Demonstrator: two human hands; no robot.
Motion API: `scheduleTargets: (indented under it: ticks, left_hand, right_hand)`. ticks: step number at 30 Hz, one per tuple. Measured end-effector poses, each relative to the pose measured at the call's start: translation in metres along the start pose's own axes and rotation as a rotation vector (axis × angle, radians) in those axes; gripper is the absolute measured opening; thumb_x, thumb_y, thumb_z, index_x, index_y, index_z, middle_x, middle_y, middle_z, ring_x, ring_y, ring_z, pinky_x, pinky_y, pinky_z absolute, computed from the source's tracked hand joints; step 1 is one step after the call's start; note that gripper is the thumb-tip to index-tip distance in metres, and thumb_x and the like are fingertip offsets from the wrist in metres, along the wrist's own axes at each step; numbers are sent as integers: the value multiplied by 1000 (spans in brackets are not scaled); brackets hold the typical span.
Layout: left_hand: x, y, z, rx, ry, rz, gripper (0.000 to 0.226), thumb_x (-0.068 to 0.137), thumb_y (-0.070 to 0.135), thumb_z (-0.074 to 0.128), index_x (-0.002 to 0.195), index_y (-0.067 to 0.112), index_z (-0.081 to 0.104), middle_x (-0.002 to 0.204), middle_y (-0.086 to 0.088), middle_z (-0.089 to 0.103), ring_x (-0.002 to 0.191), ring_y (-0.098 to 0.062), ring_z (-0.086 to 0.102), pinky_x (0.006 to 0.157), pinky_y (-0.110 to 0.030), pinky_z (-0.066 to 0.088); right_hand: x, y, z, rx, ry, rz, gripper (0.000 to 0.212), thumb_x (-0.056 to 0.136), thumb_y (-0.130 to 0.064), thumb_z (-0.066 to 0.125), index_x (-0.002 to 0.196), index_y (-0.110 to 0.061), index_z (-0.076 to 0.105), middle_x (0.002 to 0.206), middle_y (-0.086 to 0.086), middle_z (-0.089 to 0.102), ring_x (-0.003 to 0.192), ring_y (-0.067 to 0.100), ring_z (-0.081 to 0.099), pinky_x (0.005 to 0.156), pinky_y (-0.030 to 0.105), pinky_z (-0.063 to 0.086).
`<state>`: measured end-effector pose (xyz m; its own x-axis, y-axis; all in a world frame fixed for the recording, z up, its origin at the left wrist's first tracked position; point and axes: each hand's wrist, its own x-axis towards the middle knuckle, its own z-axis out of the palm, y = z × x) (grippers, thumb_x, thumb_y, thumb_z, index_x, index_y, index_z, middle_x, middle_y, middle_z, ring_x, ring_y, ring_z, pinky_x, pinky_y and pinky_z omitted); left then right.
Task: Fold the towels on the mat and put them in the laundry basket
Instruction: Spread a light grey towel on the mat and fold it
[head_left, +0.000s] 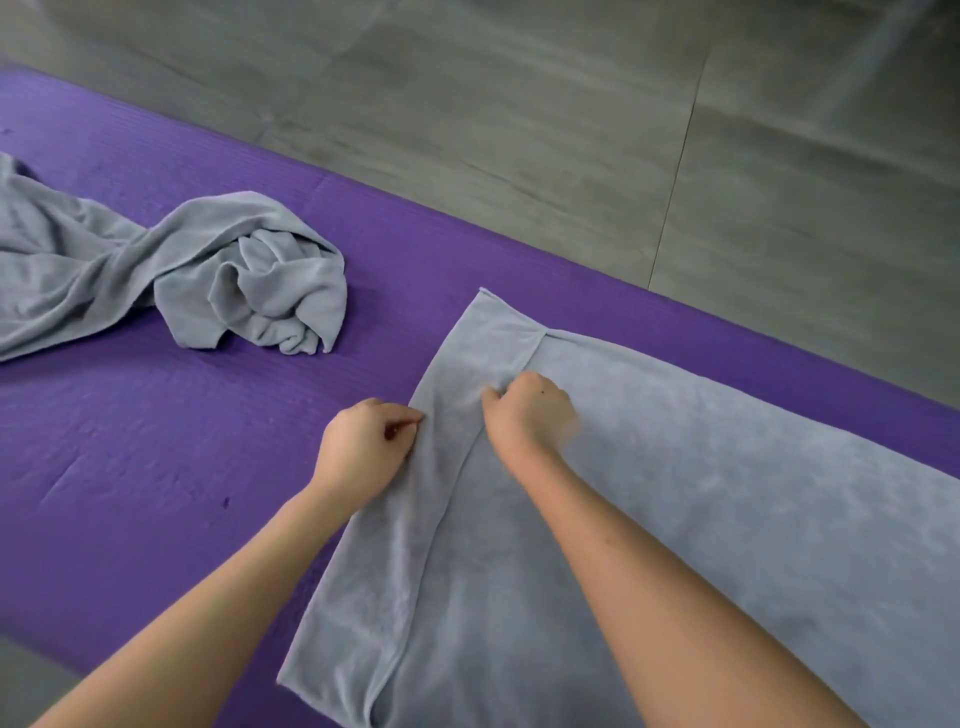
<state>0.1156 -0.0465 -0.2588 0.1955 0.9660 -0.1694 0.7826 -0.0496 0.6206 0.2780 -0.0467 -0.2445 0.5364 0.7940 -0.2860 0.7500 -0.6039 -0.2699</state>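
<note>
A grey towel (701, 493) lies spread flat on the purple mat (182, 441), running from the middle of the view off the right and bottom edges. Its left end is folded over into a narrow band. My left hand (363, 449) pinches the outer left edge of that band. My right hand (530, 410) has curled fingers gripping the cloth at the band's inner edge, just right of the left hand. A second grey towel (171, 270) lies crumpled on the mat at the left. No laundry basket is in view.
Grey tiled floor (571, 104) lies beyond the mat's far edge, and a strip of it shows at the bottom left corner. Bare purple mat stretches between the two towels and in front of the crumpled one.
</note>
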Motion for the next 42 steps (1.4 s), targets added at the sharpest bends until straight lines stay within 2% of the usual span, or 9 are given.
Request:
scheduleTargets:
  ticks: [7, 14, 18, 21, 25, 31, 36, 39, 42]
  left_hand:
    - [-8, -8, 9, 119, 54, 254, 23, 78, 10, 72, 96, 24, 76, 81, 3, 60, 61, -15, 59, 61, -20, 39]
    - [2, -3, 18, 140, 201, 305, 15, 79, 3, 63, 80, 13, 74, 71, 0, 57, 55, -20, 52, 49, -30, 45]
    - [49, 12, 21, 262, 127, 608, 29, 83, 14, 43, 91, 9, 71, 95, -5, 67, 83, -31, 62, 76, -42, 55]
    - [85, 25, 35, 502, 4, 819, 41, 89, 26, 38, 112, 11, 68, 123, -8, 63, 116, -32, 57, 102, -47, 41]
    - [101, 38, 57, 605, -167, 777, 57, 96, 39, 17, 139, 14, 44, 146, -7, 42, 137, -29, 35, 113, -45, 28]
    - [101, 39, 61, 579, -189, 703, 60, 94, 48, 13, 145, 21, 33, 153, -5, 28, 143, -27, 21, 117, -43, 17]
    - [92, 57, 55, 723, -207, 622, 76, 83, 51, -9, 149, 25, 17, 157, -8, 16, 145, -30, 9, 118, -42, 9]
    - [73, 81, 57, 731, -190, 708, 69, 88, 45, 9, 140, 17, 44, 143, -18, 43, 135, -42, 32, 112, -49, 23]
    - [42, 119, 79, 786, -272, 796, 74, 85, 50, -4, 148, 24, 26, 155, -11, 23, 144, -35, 13, 117, -44, 7]
  right_hand:
    - [20, -6, 2, 106, 74, 73, 16, 83, -22, 53, 67, -18, 53, 58, -2, 44, 69, 27, 51, 49, 24, 23]
    - [24, 13, -6, -119, 197, -138, 25, 93, -33, 44, 98, -13, 58, 98, 5, 66, 93, 28, 58, 68, 31, 32]
    - [54, 33, -26, -223, 284, -125, 28, 95, -31, 46, 114, -12, 56, 113, 9, 60, 108, 31, 52, 83, 36, 36]
    - [79, 55, -36, -365, 234, -132, 31, 96, -28, 46, 122, -12, 54, 119, 11, 57, 111, 32, 49, 89, 39, 35]
    - [99, 76, -35, -497, 167, -196, 30, 99, -28, 42, 124, -13, 50, 121, 12, 56, 112, 32, 49, 92, 39, 32]
    - [90, 74, -28, -524, 234, -202, 28, 97, -21, 44, 123, -14, 48, 115, 11, 56, 105, 33, 50, 92, 44, 32]
    - [42, 115, -36, -488, 376, -385, 26, 75, -23, 71, 98, -11, 65, 83, 10, 63, 72, 31, 58, 77, 41, 46]
    - [12, 168, -48, -537, 283, -454, 23, 79, -26, 59, 97, -13, 66, 85, 8, 62, 71, 30, 58, 74, 40, 47]
    - [-17, 238, -71, -630, 194, -466, 38, 78, -30, 38, 94, -15, 69, 84, 8, 63, 69, 29, 59, 72, 39, 44]
